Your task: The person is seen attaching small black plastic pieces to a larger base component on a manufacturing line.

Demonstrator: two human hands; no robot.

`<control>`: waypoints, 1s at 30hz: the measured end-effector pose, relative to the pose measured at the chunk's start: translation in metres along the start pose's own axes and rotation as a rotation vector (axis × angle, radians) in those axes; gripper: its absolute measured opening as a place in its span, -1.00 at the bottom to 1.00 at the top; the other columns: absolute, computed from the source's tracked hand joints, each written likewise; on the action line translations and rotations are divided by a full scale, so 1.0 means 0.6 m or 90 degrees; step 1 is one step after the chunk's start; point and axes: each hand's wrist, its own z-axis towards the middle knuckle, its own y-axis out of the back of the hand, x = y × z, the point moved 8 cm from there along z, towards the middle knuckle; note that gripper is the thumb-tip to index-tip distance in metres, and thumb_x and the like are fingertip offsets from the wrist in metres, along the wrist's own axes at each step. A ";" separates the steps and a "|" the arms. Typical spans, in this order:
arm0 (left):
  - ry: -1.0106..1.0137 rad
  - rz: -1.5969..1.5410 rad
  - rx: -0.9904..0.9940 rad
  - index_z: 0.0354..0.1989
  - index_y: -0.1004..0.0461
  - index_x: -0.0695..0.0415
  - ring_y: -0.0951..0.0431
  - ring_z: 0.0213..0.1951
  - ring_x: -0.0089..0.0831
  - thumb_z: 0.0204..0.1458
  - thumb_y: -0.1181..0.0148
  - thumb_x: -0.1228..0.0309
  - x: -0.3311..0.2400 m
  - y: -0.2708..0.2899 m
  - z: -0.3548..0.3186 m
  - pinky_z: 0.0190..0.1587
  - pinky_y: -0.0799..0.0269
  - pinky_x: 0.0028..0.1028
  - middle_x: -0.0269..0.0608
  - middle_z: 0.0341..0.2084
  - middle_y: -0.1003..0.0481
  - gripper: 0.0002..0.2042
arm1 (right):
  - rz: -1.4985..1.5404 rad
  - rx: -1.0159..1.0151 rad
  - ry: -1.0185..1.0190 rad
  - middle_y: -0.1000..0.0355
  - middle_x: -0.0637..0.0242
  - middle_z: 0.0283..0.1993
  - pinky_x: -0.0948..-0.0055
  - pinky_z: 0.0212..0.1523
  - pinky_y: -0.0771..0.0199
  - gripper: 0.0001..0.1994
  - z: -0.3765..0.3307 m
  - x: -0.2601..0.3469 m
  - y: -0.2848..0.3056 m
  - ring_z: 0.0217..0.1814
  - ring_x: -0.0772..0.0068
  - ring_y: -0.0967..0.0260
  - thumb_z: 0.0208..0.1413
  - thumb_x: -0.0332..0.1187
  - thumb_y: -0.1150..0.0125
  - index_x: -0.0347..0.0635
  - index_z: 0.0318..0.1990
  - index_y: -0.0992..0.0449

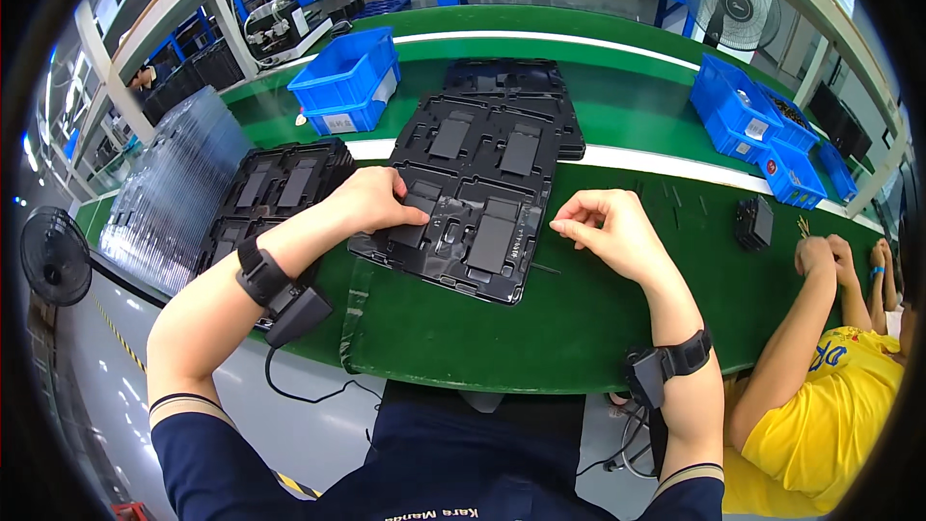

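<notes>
Forearms with black wrist straps come in from the lower edge of the frame, and a black moulded tray [473, 222] is lain at the centre, close to the body, so that both hands can meet over it. The left hand [371, 198] is pressed flat on the tray's left side, fingertips bent down onto a dark rectangular part [417, 217] in its pocket; nothing is clasped, and the part seems only to be steadied or seated. The right hand [608, 230] is held just off the tray's right edge, fingers curled loosely inward and apart from the tray; whether anything small is pinched there cannot be told. At the left of the frame a stack of like trays [275, 188] is kept within reach, with a pile of clear trays [178, 183] beyond it. Farther up, more black trays [511, 87] and a blue bin [347, 82] are set on the green bench [540, 318]. At the lower right a co-worker's hands [820, 256] are rested on the bench.
</notes>
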 end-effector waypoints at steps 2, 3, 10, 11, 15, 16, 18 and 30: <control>0.057 -0.015 0.015 -0.19 -0.40 0.32 -0.49 -0.47 -0.45 -0.43 -0.41 0.12 0.013 -0.006 0.007 -0.57 -0.44 -0.49 -0.19 -0.47 -0.43 -0.36 | -0.006 0.005 0.001 -0.40 0.35 -0.63 0.64 -0.57 -0.27 -0.89 0.004 0.000 -0.003 -0.63 0.69 -0.27 -0.10 -0.42 -0.22 -0.30 -0.47 -0.51; 0.055 -0.017 0.014 -0.19 -0.40 0.32 -0.49 -0.47 -0.45 -0.43 -0.41 0.12 0.012 -0.008 0.010 -0.57 -0.44 -0.49 -0.19 -0.47 -0.43 -0.36 | -0.009 0.006 -0.004 -0.41 0.35 -0.63 0.64 -0.57 -0.27 -0.89 0.001 0.000 -0.003 -0.63 0.69 -0.28 -0.10 -0.42 -0.22 -0.30 -0.47 -0.51; 0.050 -0.079 0.030 -0.32 -0.35 0.19 -0.43 -0.58 -0.53 -0.35 -0.38 0.25 0.016 -0.010 0.015 -0.61 -0.35 -0.54 -0.30 -0.56 -0.42 -0.56 | -0.008 0.000 -0.009 -0.41 0.36 -0.64 0.65 -0.53 -0.29 -0.90 -0.005 0.004 0.004 -0.60 0.66 -0.30 -0.10 -0.43 -0.22 -0.29 -0.47 -0.52; 0.032 -0.178 0.058 -0.39 -0.31 0.17 -0.38 -0.57 -0.61 -0.29 -0.36 0.33 0.012 -0.015 0.008 -0.62 -0.30 -0.58 -0.38 -0.61 -0.37 -0.65 | -0.035 -0.018 0.024 -0.44 0.34 -0.58 0.62 -0.48 -0.33 -0.90 -0.006 0.015 0.009 -0.54 0.62 -0.34 -0.09 -0.42 -0.21 -0.28 -0.45 -0.52; -0.144 -0.247 -0.009 -0.34 -0.38 0.21 -0.39 -0.54 -0.72 -0.22 -0.30 0.53 -0.046 0.029 -0.042 -0.56 -0.30 -0.67 -0.43 -0.60 -0.40 -0.75 | 0.094 -0.059 0.107 -0.47 0.24 -0.28 0.52 -0.27 -0.41 -0.91 -0.011 0.048 0.000 -0.24 0.50 -0.40 -0.04 -0.42 -0.18 -0.25 -0.39 -0.49; -0.146 -0.246 -0.005 -0.34 -0.38 0.21 -0.39 -0.54 -0.72 -0.22 -0.30 0.53 -0.060 0.033 -0.054 -0.56 -0.30 -0.67 -0.43 -0.60 -0.40 -0.75 | 0.110 -0.023 0.126 -0.39 0.19 -0.05 0.43 -0.17 -0.42 -0.89 -0.014 0.066 -0.008 -0.10 0.43 -0.37 -0.01 -0.42 -0.15 -0.24 -0.33 -0.44; -0.262 -0.285 0.100 -0.33 -0.42 0.22 -0.43 -0.50 -0.72 -0.24 -0.30 0.59 -0.126 0.023 -0.088 -0.46 -0.33 -0.73 -0.38 -0.54 -0.45 -0.75 | 0.162 0.009 0.173 -0.38 0.25 -0.10 0.40 -0.16 -0.41 -0.73 -0.024 0.090 -0.023 -0.08 0.41 -0.36 -0.07 -0.42 -0.22 -0.17 -0.19 -0.34; -0.303 -0.350 0.295 -0.41 -0.46 0.19 -0.45 -0.53 -0.71 -0.25 -0.37 0.43 -0.190 -0.035 -0.088 -0.43 -0.31 -0.67 -0.35 -0.60 -0.50 -0.76 | 0.292 0.152 0.094 -0.21 0.55 -0.46 0.70 -0.53 -0.19 -0.78 -0.032 0.076 -0.044 -0.49 0.74 0.00 -0.15 -0.54 -0.25 -0.19 -0.27 -0.47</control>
